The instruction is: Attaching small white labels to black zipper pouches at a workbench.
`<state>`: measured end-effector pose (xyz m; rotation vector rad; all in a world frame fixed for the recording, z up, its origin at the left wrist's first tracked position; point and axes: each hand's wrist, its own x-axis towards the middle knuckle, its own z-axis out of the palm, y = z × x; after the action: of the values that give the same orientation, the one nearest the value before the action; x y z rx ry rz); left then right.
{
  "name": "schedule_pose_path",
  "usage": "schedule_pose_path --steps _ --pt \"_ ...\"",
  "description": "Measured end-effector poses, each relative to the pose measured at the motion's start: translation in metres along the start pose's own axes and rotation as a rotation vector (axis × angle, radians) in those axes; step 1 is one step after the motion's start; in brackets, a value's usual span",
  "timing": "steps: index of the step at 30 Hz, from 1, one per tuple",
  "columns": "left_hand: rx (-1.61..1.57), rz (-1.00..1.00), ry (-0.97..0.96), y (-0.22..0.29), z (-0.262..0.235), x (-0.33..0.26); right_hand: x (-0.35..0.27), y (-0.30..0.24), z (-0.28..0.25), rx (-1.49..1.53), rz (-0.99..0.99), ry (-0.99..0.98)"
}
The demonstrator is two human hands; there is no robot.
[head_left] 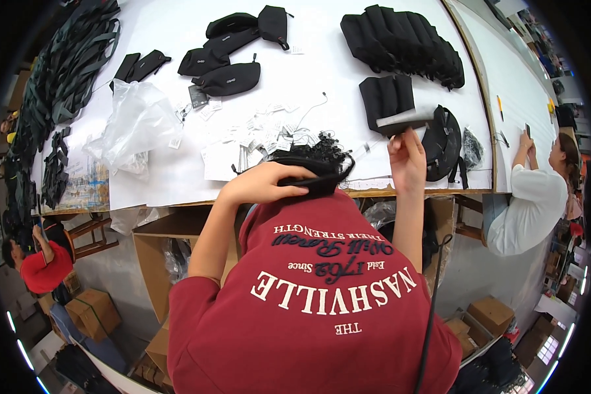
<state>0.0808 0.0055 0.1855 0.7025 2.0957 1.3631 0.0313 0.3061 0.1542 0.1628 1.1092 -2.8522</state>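
At the table's near edge, my left hand (267,183) is closed over a black fabric pouch (322,184), its thumb and fingers bent around the edge. Farther right, my raised right hand (407,157) pinches a flat, grey-white strip (405,120), which is slightly blurred. That strip passes in front of black folded pouches (386,98). A bunch of black cords (325,148) lies just beyond the pouch in my left hand. White paper tags (259,134) are spread loosely beside the cords. A round-edged black bag (442,144) lies right of my right hand.
Several zipped black pouches (230,79) lie at the far middle, and a row of black pouches (400,43) at the far right. A clear plastic bag (141,125) and piled dark straps (72,59) occupy the left. A co-worker (532,190) sits at the right table.
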Motion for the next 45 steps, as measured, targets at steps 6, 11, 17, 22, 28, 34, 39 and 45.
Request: schedule_pose_path --steps 6,11,17,22,28,34,39,45 --pt "0.002 -0.047 -0.148 0.013 0.002 0.008 0.009 0.034 0.052 0.02 0.385 0.435" --pt "0.055 -0.083 -0.159 0.019 0.002 0.009 0.0 0.062 0.032 0.053 0.533 0.133" --pt "0.053 0.015 -0.108 0.017 0.002 0.008 -0.011 0.075 0.049 -0.054 0.645 0.132" --pt "0.043 -0.033 -0.097 0.015 0.001 0.006 -0.006 0.073 0.054 -0.152 0.546 0.285" --pt "-0.046 -0.292 0.11 0.021 -0.01 -0.01 0.015 0.038 0.028 -0.586 -0.058 0.351" --pt "0.344 0.051 0.415 0.029 -0.005 -0.004 0.003 0.0 0.07 -0.965 -0.193 -0.032" --pt "0.186 0.117 0.368 0.039 -0.008 0.008 -0.013 -0.01 0.118 -1.878 -0.205 -0.505" --pt "0.318 0.355 0.397 0.026 0.002 0.015 -0.01 -0.014 0.112 -1.936 0.142 -0.825"
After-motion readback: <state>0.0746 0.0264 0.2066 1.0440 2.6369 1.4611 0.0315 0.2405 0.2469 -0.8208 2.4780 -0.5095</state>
